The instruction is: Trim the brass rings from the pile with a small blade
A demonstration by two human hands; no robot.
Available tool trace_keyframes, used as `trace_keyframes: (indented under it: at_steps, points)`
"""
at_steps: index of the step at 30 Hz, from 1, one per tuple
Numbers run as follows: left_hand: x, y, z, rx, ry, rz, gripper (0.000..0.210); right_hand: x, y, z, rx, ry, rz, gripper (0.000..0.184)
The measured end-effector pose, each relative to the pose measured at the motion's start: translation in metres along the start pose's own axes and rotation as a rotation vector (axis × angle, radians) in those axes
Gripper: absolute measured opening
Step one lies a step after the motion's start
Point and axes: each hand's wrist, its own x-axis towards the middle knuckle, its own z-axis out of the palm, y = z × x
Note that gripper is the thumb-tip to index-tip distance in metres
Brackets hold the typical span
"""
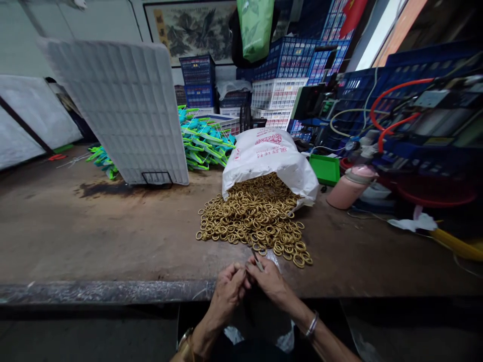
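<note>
Close in front of me, at the near edge of the table, my left hand (228, 287) and my right hand (268, 279) meet with their fingertips together. A slim small tool, like a little knife (257, 261), pokes up from my right hand, its dark thin tip pointing away from me; my fingers are closed on it. The fingers of my left hand are pinched, and whatever sits between them is hidden. Just beyond both hands lies a heap of gold-coloured rings (249, 221). They spill from the mouth of a white woven sack (264, 151) with red print, lying on its side.
To the left a quilted white panel (132, 110) stands upright on the brown table (113, 236). Behind it are green and blue plastic pieces (207, 141). On the right stand a pink bottle (350, 187), a green tray (324, 169) and red hoses (396, 90). Stacked crates (279, 95) fill the back.
</note>
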Motion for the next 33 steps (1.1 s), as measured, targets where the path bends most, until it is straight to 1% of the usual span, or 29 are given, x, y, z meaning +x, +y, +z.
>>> trace_keyframes:
  at_steps: [3, 10, 13, 15, 18, 20, 22, 24, 27, 29, 31, 33]
  points:
    - [0.001, 0.0, -0.001, -0.009, 0.006, 0.006, 0.037, -0.002, -0.004, -0.001, -0.01, -0.004, 0.015, 0.022]
    - [-0.005, 0.002, 0.0, -0.135, -0.046, -0.009, 0.034, -0.008, -0.016, -0.001, 0.169, -0.039, 0.11, 0.026]
    - [-0.005, 0.001, 0.0, -0.184, -0.083, 0.007, 0.032, -0.007, -0.017, 0.0, 0.17, -0.056, 0.117, 0.026]
    - [-0.004, 0.0, -0.002, -0.169, -0.092, 0.01, 0.033, -0.006, -0.015, 0.0, 0.102, -0.038, 0.083, 0.025]
    - [-0.002, 0.001, -0.004, -0.095, -0.079, 0.008, 0.036, -0.004, -0.014, -0.001, -0.04, 0.005, -0.009, 0.023]
    - [-0.001, 0.002, -0.005, -0.058, -0.071, -0.002, 0.036, -0.003, -0.014, -0.002, -0.107, 0.011, -0.061, 0.025]
    - [-0.001, 0.002, -0.005, -0.052, -0.06, -0.02, 0.035, -0.002, -0.013, -0.004, -0.144, 0.006, -0.074, 0.027]
    - [-0.001, 0.002, -0.005, -0.07, -0.041, -0.03, 0.035, 0.0, -0.009, -0.005, -0.207, 0.031, -0.066, 0.027]
    - [0.0, 0.001, -0.004, -0.109, -0.008, -0.024, 0.035, 0.0, 0.002, -0.007, -0.424, 0.075, -0.117, 0.019]
    - [0.002, 0.001, -0.004, -0.132, 0.002, -0.032, 0.036, -0.002, 0.009, -0.007, -0.576, 0.041, -0.183, 0.017]
    - [0.004, 0.002, -0.003, -0.139, 0.008, -0.046, 0.036, -0.004, 0.013, -0.006, -0.679, 0.001, -0.217, 0.024]
    - [0.006, 0.003, -0.003, -0.13, 0.014, -0.055, 0.035, -0.006, 0.012, -0.005, -0.744, -0.014, -0.222, 0.028]
